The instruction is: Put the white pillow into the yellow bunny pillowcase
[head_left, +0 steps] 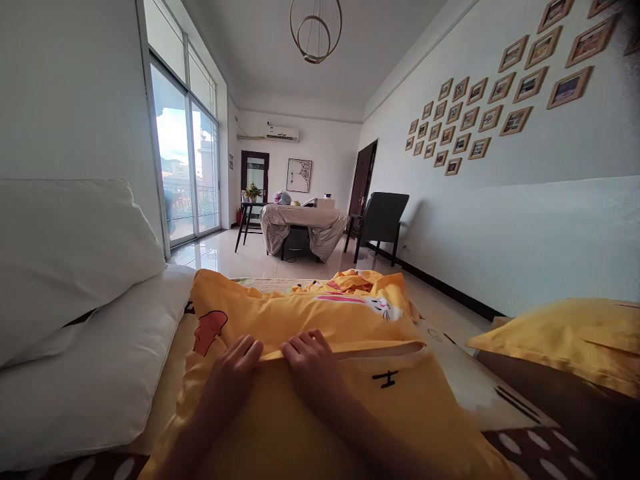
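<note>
A yellow pillowcase (320, 320) with cartoon prints lies spread in front of me on the bed. My left hand (234, 370) and my right hand (310, 363) sit side by side at a fold or open edge of the pillowcase. Both hands have their fingers curled over that edge, gripping the fabric. Whether a pillow is inside the case I cannot tell.
Two white pillows (65, 320) are stacked at the left. A yellow-covered pillow (565, 340) lies at the right. Beyond the bed are a glossy floor, a covered table (303, 223), a dark chair (381, 220), sliding glass doors (187, 167) and a wall of framed photos (480, 113).
</note>
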A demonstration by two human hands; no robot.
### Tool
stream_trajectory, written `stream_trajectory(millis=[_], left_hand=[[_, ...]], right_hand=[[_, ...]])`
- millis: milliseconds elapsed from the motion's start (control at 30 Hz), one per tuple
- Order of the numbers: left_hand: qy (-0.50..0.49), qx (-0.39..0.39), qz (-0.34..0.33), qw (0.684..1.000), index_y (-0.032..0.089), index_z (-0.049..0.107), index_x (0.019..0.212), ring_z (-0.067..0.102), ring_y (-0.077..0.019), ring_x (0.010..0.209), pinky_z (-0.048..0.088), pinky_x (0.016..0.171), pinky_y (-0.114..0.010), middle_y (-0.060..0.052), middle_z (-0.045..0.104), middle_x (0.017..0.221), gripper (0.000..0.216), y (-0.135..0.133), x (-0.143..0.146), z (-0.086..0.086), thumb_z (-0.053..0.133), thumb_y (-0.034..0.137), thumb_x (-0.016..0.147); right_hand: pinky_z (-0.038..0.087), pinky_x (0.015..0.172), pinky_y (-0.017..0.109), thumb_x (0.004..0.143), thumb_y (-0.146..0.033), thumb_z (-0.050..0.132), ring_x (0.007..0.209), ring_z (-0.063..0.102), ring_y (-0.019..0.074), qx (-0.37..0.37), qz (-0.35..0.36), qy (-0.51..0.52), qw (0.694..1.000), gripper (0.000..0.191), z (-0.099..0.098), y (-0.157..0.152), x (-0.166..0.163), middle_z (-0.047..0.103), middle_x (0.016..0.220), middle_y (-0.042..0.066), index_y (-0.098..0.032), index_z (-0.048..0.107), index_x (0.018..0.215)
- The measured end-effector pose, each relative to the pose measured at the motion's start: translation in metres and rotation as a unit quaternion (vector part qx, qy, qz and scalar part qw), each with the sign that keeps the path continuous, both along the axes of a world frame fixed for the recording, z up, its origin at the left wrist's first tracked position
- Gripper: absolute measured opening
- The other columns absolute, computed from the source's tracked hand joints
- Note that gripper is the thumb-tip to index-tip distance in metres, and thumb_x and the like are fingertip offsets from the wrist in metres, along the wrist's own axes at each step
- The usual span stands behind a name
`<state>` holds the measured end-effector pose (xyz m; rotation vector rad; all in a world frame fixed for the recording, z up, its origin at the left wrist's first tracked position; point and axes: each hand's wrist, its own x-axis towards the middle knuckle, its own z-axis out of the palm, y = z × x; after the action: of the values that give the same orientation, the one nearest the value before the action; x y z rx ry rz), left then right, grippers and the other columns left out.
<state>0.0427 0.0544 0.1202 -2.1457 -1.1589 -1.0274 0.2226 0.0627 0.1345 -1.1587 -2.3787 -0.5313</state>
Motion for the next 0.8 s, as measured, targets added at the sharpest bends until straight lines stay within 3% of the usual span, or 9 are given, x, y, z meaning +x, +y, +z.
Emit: stream_trajectory(millis=[100,200,367,533,600,700,800], left_hand=[[-0.017,-0.018,0.031,0.999,0.019,0.049,0.070,0.050,-0.0183,0.070,0.038,0.066,-0.029,-0.002,0.053,0.071,0.022,0.005,-0.019,0.003,0.038,0.004,0.081],[-0.056,-0.091,0.067,0.992,0.019,0.053,0.076,0.052,-0.0206,0.078,0.040,0.069,-0.031,-0.004,0.057,0.080,0.013,0.009,-0.040,0.003,0.043,0.013,0.080],[-0.096,-0.230,0.004,0.968,0.020,0.058,0.079,0.055,-0.0179,0.078,0.042,0.067,-0.029,-0.004,0.061,0.086,0.017,0.009,-0.058,0.003,0.041,0.017,0.083],[-0.115,-0.248,-0.015,0.962,0.018,0.058,0.076,0.054,-0.0173,0.077,0.041,0.070,-0.029,-0.003,0.061,0.079,0.017,0.009,-0.061,0.007,0.043,0.019,0.084],[-0.105,-0.262,-0.056,0.958,0.018,0.060,0.075,0.054,-0.0167,0.077,0.041,0.071,-0.028,-0.003,0.061,0.078,0.024,0.009,-0.065,0.009,0.042,0.025,0.089],[-0.092,-0.309,-0.130,0.938,0.019,0.063,0.087,0.055,-0.0163,0.086,0.043,0.079,-0.027,-0.003,0.063,0.089,0.026,0.006,-0.075,0.013,0.040,0.030,0.093],[-0.091,-0.316,-0.140,0.934,0.021,0.060,0.104,0.054,-0.0172,0.100,0.042,0.089,-0.029,-0.005,0.062,0.105,0.022,0.005,-0.083,0.014,0.044,0.024,0.090]], right_hand=[[0.029,0.077,0.031,0.078,-0.003,0.049,0.077,0.053,0.0164,-0.021,-0.013,0.010,1.000,0.019,0.008,0.001,0.003,0.064,0.081,0.004,-0.018,0.061,0.081],[0.029,0.077,0.030,0.074,-0.003,0.052,0.078,0.053,0.0163,-0.025,-0.009,0.033,0.999,0.017,0.014,0.001,0.004,0.063,0.082,0.004,-0.017,0.060,0.081],[0.029,0.078,0.030,0.078,-0.007,0.052,0.078,0.053,0.0159,-0.002,0.002,0.044,0.999,0.012,0.014,0.004,-0.001,0.062,0.081,0.003,-0.017,0.058,0.079],[0.030,0.076,0.030,0.080,-0.010,0.052,0.076,0.052,0.0159,0.014,0.010,0.060,0.998,0.010,0.015,0.005,-0.002,0.062,0.079,0.003,-0.018,0.056,0.075],[0.030,0.075,0.029,0.080,-0.010,0.051,0.075,0.051,0.0155,0.017,0.007,0.070,0.997,0.011,0.017,0.007,-0.003,0.061,0.077,0.003,-0.018,0.055,0.074],[0.030,0.072,0.029,0.078,-0.009,0.049,0.072,0.050,0.0147,0.018,0.006,0.083,0.996,0.012,0.020,0.010,-0.004,0.059,0.074,0.002,-0.018,0.053,0.070],[0.029,0.070,0.028,0.076,-0.009,0.046,0.069,0.048,0.0142,0.012,0.005,0.088,0.996,0.013,0.021,0.016,-0.006,0.057,0.070,0.001,-0.019,0.050,0.067]])
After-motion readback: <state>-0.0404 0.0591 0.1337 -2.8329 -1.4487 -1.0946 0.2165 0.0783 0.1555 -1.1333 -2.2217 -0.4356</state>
